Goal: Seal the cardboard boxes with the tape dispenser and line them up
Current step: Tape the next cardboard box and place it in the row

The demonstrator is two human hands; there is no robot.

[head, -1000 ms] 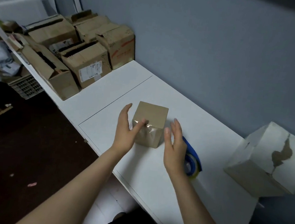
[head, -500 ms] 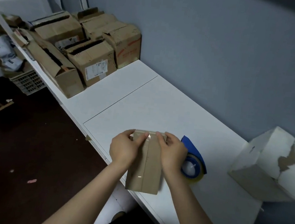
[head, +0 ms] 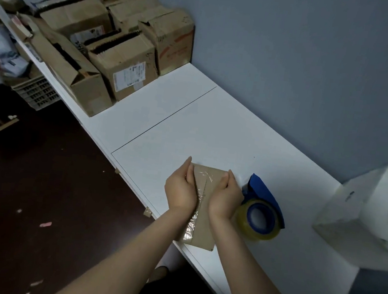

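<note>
Hands meet on a small cardboard box at the near edge of the white table. The left hand lies along the box's left side with its fingers straight and close together, pointing away from the person. The right hand takes the opposite side, its fingers curled over the right edge, so the box is clamped between the two palms. A strip of clear tape runs lengthwise down the upper face of the box, shiny and a little wrinkled, and reaches the near end. Whether the box rests on the table or is raised off it cannot be told.

Just beside the right hand, on the table, lies the tape dispenser, blue with a yellowish roll of tape, untouched by either hand. Further to the right stands a white box with its facing torn to bare brown patches. At the far left end of the table a cluster of worn brown cartons stands against the blue-grey wall, well apart from the hands
</note>
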